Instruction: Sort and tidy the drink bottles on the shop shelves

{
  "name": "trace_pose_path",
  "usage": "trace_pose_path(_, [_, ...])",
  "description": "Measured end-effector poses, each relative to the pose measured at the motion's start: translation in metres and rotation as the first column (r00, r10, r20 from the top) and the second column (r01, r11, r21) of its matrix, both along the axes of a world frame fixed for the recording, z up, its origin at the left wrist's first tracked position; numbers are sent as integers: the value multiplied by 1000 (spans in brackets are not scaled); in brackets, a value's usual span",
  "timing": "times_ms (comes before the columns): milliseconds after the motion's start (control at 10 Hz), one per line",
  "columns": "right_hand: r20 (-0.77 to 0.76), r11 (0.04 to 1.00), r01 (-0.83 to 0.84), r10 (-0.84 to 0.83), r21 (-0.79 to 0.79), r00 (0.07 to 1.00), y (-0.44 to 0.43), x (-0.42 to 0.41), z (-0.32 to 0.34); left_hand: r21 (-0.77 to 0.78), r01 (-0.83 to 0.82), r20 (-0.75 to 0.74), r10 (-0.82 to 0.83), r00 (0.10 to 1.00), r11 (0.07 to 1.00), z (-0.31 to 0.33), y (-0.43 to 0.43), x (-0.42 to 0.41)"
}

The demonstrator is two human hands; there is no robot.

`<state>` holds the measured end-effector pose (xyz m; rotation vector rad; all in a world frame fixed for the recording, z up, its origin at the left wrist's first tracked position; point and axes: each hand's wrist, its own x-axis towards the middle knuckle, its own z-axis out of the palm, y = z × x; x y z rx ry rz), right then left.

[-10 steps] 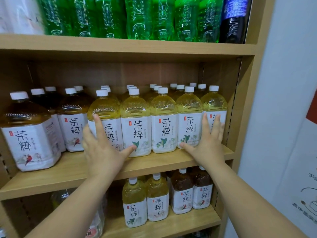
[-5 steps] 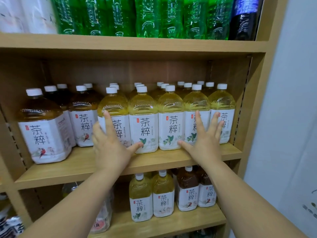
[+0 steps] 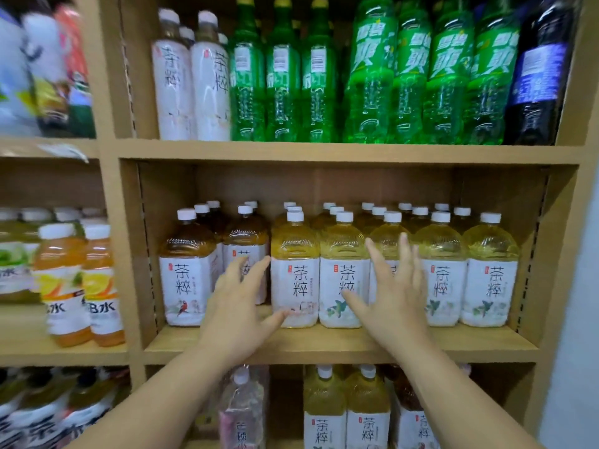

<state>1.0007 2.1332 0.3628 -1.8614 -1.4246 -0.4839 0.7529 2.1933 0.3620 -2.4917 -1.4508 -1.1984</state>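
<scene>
Pale-yellow plastic tea bottles with white caps stand in a front row on the middle wooden shelf. Both hands — left hand, right hand — hover spread, gripping nothing. A careless sideways shove could topple the row.

Wooden shelf under tea bottles

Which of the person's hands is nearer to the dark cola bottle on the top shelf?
The right hand. It is raised before the yellow tea bottles, below and left of the dark cola bottle. The left hand sits further left, by the brown tea bottles.
</scene>
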Motion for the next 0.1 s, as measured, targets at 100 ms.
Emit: trace_pose_path(100, [-5, 996, 5, -5, -89, 1000, 10, -22, -5, 34, -29, -58, 31, 998, 999, 0, -9, -30])
